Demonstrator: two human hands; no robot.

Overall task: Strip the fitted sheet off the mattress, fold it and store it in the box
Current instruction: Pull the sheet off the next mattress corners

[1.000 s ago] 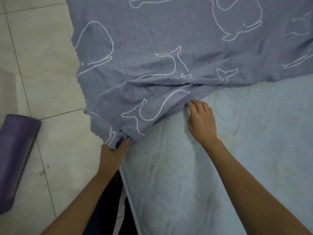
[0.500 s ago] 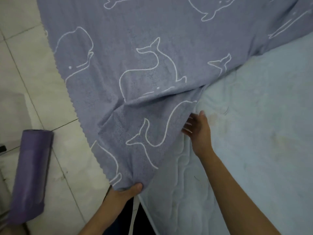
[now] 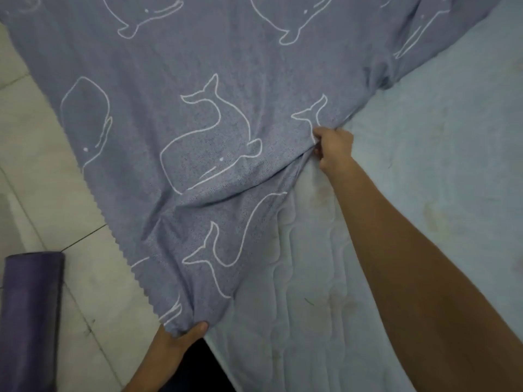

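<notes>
Fitted sheet (image 3: pixel 198 114): matt blue-grey woven cloth, finely textured, printed with white whale outlines, edge scalloped. Mattress (image 3: pixel 424 171): pale quilted fabric, matt, stitched in wavy lines, faintly stained. Floor (image 3: pixel 36 188): smooth, slightly glossy tiles. Purple roll (image 3: pixel 28 315): matt.

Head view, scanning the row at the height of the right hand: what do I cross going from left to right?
tiled floor → fitted sheet with its whale print → right hand gripping the sheet's bunched edge → bare mattress
</notes>
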